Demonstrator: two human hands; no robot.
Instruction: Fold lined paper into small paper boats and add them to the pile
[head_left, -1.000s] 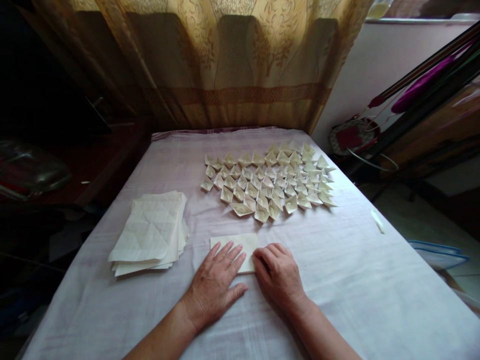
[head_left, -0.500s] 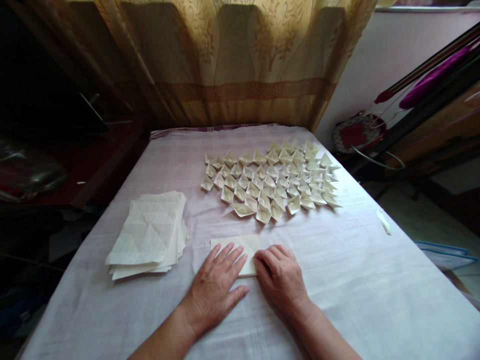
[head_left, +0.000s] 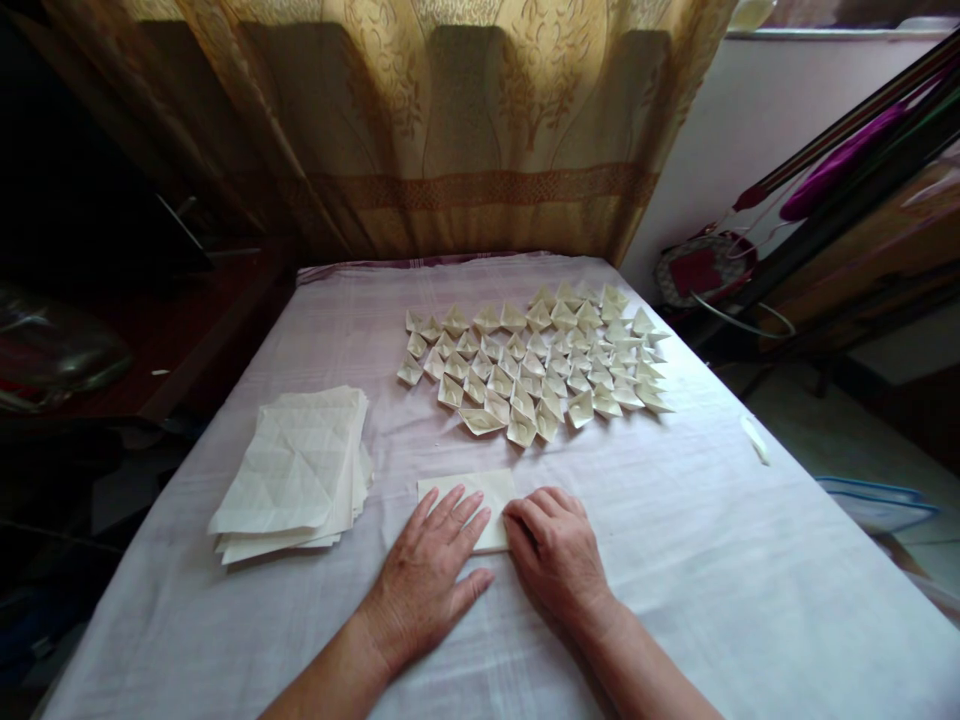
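Note:
A folded sheet of paper (head_left: 491,490) lies flat on the cloth near the middle of the table. My left hand (head_left: 431,560) rests on its left part, palm down, with the fingers spread and the thumb apart. At the right edge of the paper my right hand (head_left: 559,550) is closed, its curled fingers and thumb pinching that edge. The fingertips of the right hand are partly hidden. Beyond both hands stand several rows of small folded paper boats (head_left: 517,370).
A stack of creased paper sheets (head_left: 292,465) lies to the left on the white tablecloth (head_left: 675,560). A small white strip (head_left: 754,440) is near the right edge. Behind the table hangs a gold curtain (head_left: 465,120); a patterned bag (head_left: 705,268) is at the far right.
The camera view has shifted slightly, so the boats and table sit a little further left. Both hands keep their places on the folded paper.

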